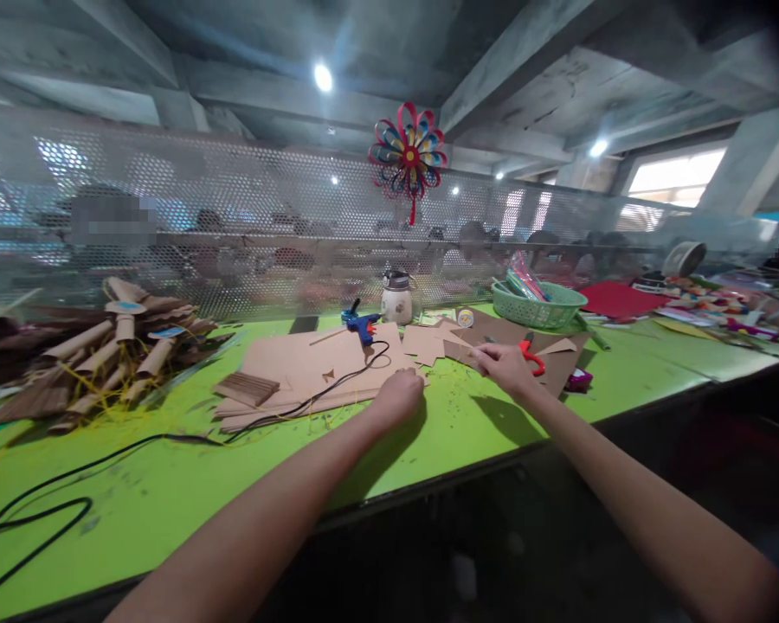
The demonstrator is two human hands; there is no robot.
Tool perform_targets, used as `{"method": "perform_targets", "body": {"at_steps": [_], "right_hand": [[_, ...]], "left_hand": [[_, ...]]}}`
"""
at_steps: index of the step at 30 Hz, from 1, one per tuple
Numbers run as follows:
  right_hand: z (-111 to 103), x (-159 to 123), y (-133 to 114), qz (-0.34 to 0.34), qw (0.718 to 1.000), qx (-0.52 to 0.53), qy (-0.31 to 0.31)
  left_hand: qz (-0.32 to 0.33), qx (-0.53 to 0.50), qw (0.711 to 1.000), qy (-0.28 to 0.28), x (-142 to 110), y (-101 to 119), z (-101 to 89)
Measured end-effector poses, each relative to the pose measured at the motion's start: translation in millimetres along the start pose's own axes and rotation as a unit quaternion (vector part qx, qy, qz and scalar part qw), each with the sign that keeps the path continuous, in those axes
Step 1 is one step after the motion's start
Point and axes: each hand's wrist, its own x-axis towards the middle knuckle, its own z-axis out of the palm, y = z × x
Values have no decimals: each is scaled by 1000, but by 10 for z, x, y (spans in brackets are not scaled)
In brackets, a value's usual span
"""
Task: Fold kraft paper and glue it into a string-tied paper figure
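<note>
My right hand [507, 367] pinches the corner of a small brown cardboard piece [458, 350] above the green table. My left hand [400, 394] is closed, its fingers curled at the right end of a stack of brown cardboard sheets [286, 359]; whatever they hold, if anything, is hidden. Other cut cardboard pieces [425, 343] lie between and beyond the hands. Scissors with orange-red handles [532, 356] rest just behind my right hand on a darker brown sheet [564, 368]. A blue glue gun [363, 327] sits at the back of the stack, its black cord trailing left.
Rolled cardboard pieces tangled with yellow strands [123, 355] are heaped at the left. A white jar [396, 298] and a green basket [537, 305] stand along the back. Red sheets [623, 299] lie farther right. A perforated screen [266, 221] bearing a paper flower [410, 156] borders the table [234, 519].
</note>
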Motion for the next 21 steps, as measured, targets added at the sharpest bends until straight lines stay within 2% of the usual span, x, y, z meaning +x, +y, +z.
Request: {"method": "perform_targets", "body": {"at_steps": [2,4,8,12,15,18,19,21], "right_hand": [[-86,4,20,-4,994,-72,-78],[-179,12,73,0,985,-124,-119],[-313,-6,287,10,975,-195,-109],[-315,-95,441,5,966,-240,-90],[-232,-161,345,-35,956,-291,-27],[-97,-177,91,-115,941,-319,17],[-44,-169,2,-131,940,-314,22],[62,-137,-133,-136,941,-309,22]], "left_hand": [[-13,8,1000,-8,45,3,55],[-24,13,1000,-16,77,33,85],[-38,12,999,-16,83,26,45],[-34,-6,999,-7,-78,-124,-96],[-45,-126,991,1,-260,-271,-205],[-65,-266,961,-24,-342,-348,-234],[-66,-278,958,-24,-328,-344,-218],[-60,-231,971,-3,-235,-290,-151]]}}
